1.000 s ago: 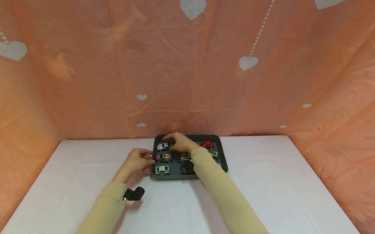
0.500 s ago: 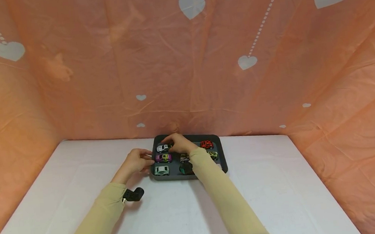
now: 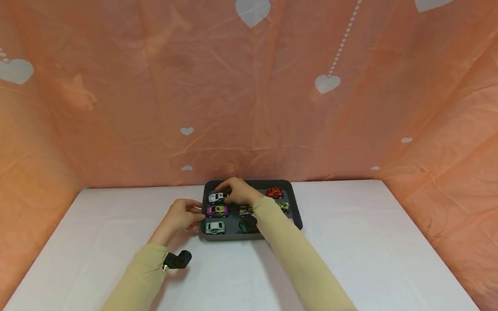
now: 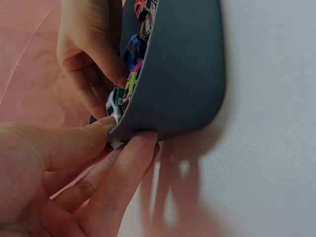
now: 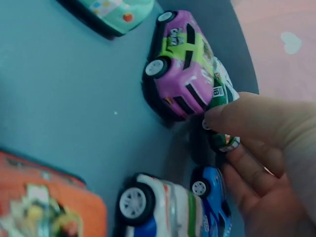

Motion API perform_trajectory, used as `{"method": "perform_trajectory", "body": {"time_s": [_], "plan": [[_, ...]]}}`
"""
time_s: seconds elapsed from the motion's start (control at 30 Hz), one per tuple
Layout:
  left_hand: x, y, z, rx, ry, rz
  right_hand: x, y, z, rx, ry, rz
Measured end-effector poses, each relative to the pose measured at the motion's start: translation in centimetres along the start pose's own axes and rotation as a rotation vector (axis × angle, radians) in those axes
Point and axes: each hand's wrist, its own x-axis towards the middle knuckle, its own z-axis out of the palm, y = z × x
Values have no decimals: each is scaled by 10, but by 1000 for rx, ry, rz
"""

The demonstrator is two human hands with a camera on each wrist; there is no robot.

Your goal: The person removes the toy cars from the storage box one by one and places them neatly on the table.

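Note:
My right hand [image 3: 242, 191] reaches over the dark grey tray [image 3: 227, 236] and pinches a white and green toy car [image 3: 216, 198] at its far left corner. In the right wrist view, the thumb presses one side of that car [image 5: 223, 101], with fingertips round the other. A purple and lime toy car [image 5: 185, 69] stands right beside it. At the tray's left end is my left hand [image 3: 177, 218]. In the left wrist view, its thumb lies at the rim and its fingers [image 4: 140, 153] are against the outer wall [image 4: 182, 69], gripping the tray.
Other toy cars stand in the tray: a mint one [image 3: 215, 228] front left, a red one [image 3: 274, 193] back right, a blue one [image 5: 213, 197] and an orange one [image 5: 49, 202]. The tray rests on a white table [image 3: 352, 245] near the orange curtain [image 3: 299, 120].
Both hands hold almost the same places. The white and green car shows slightly more beside the right fingers than a second ago.

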Motion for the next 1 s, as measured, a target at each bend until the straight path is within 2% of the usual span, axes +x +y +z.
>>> {"method": "perform_trajectory", "body": {"time_s": [0.3,0.47,0.83,1.0], "plan": [[1,0,0,16,5,-13,-8,8,-12,95,62,-37],[0,0,1,16,1,-10,-14,8,-20,91,83,-71],[-1,-1,0,-25,-6,-8,-34,5,-38,93,68,-133],[-2,0,0,-26,-16,1,-49,1,-43,86,62,-125]]}}
